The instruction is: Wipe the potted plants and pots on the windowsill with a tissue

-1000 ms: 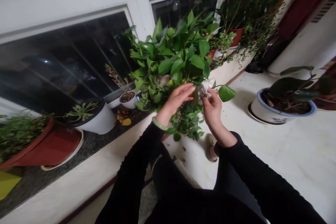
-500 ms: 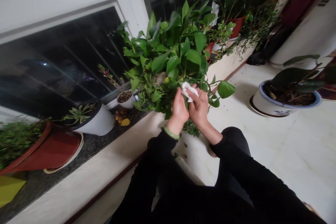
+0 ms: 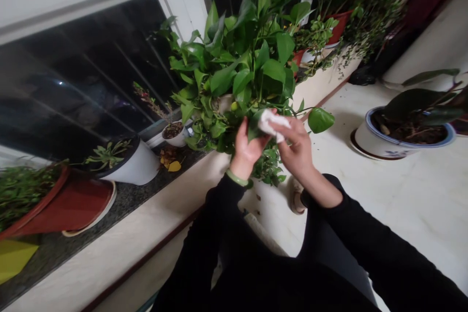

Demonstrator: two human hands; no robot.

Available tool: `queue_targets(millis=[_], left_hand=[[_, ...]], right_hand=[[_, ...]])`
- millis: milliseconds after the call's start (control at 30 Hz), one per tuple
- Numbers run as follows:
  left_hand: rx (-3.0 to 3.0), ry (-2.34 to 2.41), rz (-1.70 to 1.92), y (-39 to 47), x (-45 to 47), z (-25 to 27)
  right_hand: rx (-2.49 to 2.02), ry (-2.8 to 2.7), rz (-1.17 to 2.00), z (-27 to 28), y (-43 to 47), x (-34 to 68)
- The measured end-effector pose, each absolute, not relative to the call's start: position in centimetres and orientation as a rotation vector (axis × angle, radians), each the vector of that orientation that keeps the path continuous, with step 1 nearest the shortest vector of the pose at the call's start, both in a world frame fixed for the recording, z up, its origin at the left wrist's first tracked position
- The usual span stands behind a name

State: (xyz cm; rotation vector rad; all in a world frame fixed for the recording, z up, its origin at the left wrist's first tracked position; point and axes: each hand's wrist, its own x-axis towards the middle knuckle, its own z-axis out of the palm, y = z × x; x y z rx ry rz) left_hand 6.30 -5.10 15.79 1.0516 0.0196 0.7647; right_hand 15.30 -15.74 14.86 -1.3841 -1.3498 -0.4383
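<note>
My right hand [image 3: 297,148] pinches a crumpled white tissue [image 3: 274,124] and presses it against a dark green leaf [image 3: 255,126]. Around that same leaf is my left hand [image 3: 249,150], thumb up on the near side and fingers under it, partly hidden; a pale green bangle circles the wrist. The leaf belongs to a large, bushy potted plant [image 3: 234,66] with broad glossy leaves, just beyond both hands. Its pot is mostly covered by foliage. One long stem with a single leaf [image 3: 321,120] sticks out to the right of my right hand.
Along the dark stone sill [image 3: 137,198] stand a tilted red-brown pot [image 3: 69,204], a white pot [image 3: 137,163] and a small white pot [image 3: 175,135]. On the floor at right is a blue-rimmed pot [image 3: 398,139]. A red pot [image 3: 340,27] stands farther back, beside the window.
My right hand has moved right, away from my left palm, with the tissue. The leaf now shows between my hands. My left hand has opened out a little.
</note>
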Motion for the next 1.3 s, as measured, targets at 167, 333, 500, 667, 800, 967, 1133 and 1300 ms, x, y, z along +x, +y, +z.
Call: queue_targets(millis=[167, 333, 500, 667, 800, 967, 1133, 1300], left_hand=[[1.055, 0.063, 0.838, -5.5, 6.8, 15.3], [1.051, -0.056, 0.794, -5.2, 6.4, 14.6], [0.87, -0.132, 0.64, -4.8, 5.6, 15.5], [0.68, -0.02, 0.606, -5.8, 5.3, 16.9], [0.679, 0.005, 0.626, -6.4, 5.4, 16.9], [0.765, 0.004, 0.62, -5.6, 5.3, 16.1], [0.779, -0.11, 0.603, -4.4, 4.6, 15.2], [0.722, 0.004, 0.623, -4.7, 3.3, 13.2]], right_hand=[[-1.545, -1.325, -0.612, 15.3, -11.9, 15.7], [-1.39, -1.523, -0.467, 11.7, -14.0, 11.4], [-1.243, -1.601, -0.39, 12.0, -16.3, 12.0], [-1.324, -1.182, -0.641, 14.0, -13.1, 17.0], [-1.432, -1.201, -0.704, 14.0, -10.8, 16.9], [-1.406, -1.422, -0.557, 12.7, -12.1, 12.3], [-1.17, -1.603, -0.098, 12.2, -16.9, 9.9], [-1.193, -1.516, 0.316, 10.0, -21.0, 10.9]])
